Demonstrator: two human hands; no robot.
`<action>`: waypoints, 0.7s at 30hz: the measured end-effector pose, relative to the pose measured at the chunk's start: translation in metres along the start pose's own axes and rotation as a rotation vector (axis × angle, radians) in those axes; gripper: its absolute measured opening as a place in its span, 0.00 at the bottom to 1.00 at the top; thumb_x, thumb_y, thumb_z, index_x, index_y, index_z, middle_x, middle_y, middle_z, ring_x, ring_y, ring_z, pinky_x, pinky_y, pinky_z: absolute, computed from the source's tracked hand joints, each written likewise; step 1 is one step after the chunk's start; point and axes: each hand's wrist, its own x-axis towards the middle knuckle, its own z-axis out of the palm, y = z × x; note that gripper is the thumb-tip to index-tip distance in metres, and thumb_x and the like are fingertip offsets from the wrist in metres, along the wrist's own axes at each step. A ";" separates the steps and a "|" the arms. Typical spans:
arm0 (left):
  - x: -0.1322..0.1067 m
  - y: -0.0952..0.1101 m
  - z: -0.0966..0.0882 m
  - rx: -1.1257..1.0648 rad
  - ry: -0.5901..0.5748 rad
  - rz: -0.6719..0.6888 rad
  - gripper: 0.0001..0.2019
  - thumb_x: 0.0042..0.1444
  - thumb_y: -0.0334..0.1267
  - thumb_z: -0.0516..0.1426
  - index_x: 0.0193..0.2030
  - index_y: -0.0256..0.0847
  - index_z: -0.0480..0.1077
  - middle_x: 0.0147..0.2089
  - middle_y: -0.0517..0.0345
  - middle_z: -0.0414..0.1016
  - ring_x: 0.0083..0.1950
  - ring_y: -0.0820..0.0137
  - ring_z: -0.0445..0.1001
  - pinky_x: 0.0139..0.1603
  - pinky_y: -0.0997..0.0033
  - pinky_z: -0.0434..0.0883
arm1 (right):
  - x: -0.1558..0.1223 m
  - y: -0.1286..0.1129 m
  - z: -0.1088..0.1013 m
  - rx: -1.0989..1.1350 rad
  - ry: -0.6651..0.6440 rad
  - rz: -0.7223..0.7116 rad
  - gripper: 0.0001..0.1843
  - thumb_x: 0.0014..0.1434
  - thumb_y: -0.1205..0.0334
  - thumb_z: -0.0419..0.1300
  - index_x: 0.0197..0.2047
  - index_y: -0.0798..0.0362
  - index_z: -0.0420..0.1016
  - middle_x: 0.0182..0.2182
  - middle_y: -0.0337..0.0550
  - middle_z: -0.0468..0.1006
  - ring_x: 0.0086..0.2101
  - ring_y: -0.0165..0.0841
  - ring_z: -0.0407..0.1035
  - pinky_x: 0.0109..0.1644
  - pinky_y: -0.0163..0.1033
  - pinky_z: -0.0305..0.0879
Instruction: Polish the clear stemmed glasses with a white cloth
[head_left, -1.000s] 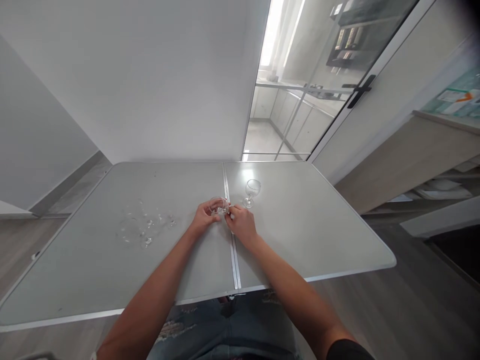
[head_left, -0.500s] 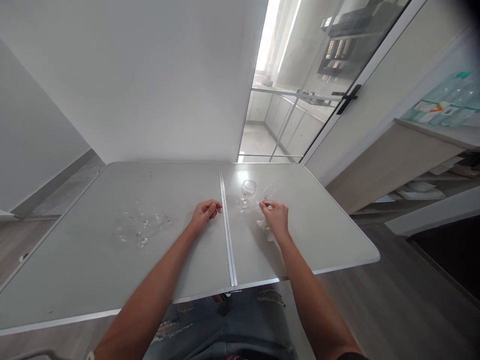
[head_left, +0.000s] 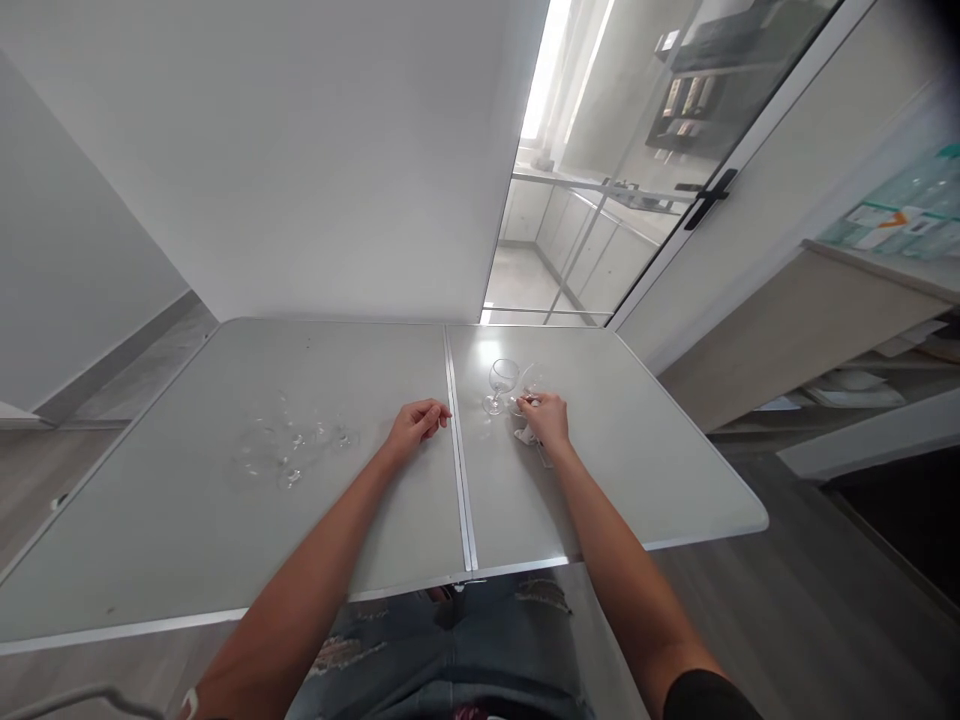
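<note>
My right hand (head_left: 547, 420) is closed on the stem of a clear wine glass (head_left: 534, 376), whose bowl points up and away from me. Just left of it a second wine glass (head_left: 503, 376) stands upright on the table. Something white and crumpled (head_left: 525, 436) shows below my right hand, partly covered by it. My left hand (head_left: 420, 428) rests beside the metal seam with its fingers curled in, and I see nothing in it. Several clear glasses (head_left: 291, 478) lie together on the left half of the table, their outlines hard to separate.
The pale table (head_left: 360, 540) has a metal strip (head_left: 459, 450) across its middle. Behind it are a white wall (head_left: 337, 160) and a glass door (head_left: 577, 220). At the right, a shelf unit (head_left: 795, 310) carries wrapped plastic bottles (head_left: 900, 215).
My right hand has brought the wine glass slightly closer to the standing one. My left hand stays nearly in place. The view has shifted a little.
</note>
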 end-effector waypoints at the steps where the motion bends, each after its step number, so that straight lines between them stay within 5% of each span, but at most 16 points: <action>1: 0.000 0.000 0.000 -0.003 -0.001 0.002 0.22 0.61 0.58 0.60 0.37 0.38 0.80 0.30 0.55 0.73 0.24 0.77 0.59 0.21 0.76 0.52 | 0.001 0.000 0.001 0.004 0.002 0.008 0.16 0.56 0.52 0.62 0.38 0.53 0.87 0.35 0.52 0.87 0.38 0.42 0.80 0.41 0.38 0.70; 16: 0.001 -0.003 0.000 0.026 -0.011 0.013 0.23 0.62 0.58 0.58 0.38 0.37 0.80 0.30 0.56 0.72 0.24 0.76 0.58 0.23 0.74 0.53 | 0.000 0.000 0.000 0.026 -0.011 0.042 0.18 0.53 0.50 0.64 0.39 0.52 0.86 0.33 0.47 0.86 0.34 0.40 0.78 0.39 0.37 0.66; 21: -0.001 -0.007 0.001 0.177 0.030 0.059 0.27 0.59 0.61 0.59 0.27 0.36 0.77 0.21 0.62 0.62 0.23 0.75 0.57 0.27 0.72 0.54 | -0.026 0.000 -0.017 -0.144 0.089 0.055 0.15 0.52 0.50 0.66 0.36 0.52 0.84 0.29 0.49 0.83 0.31 0.42 0.75 0.36 0.40 0.62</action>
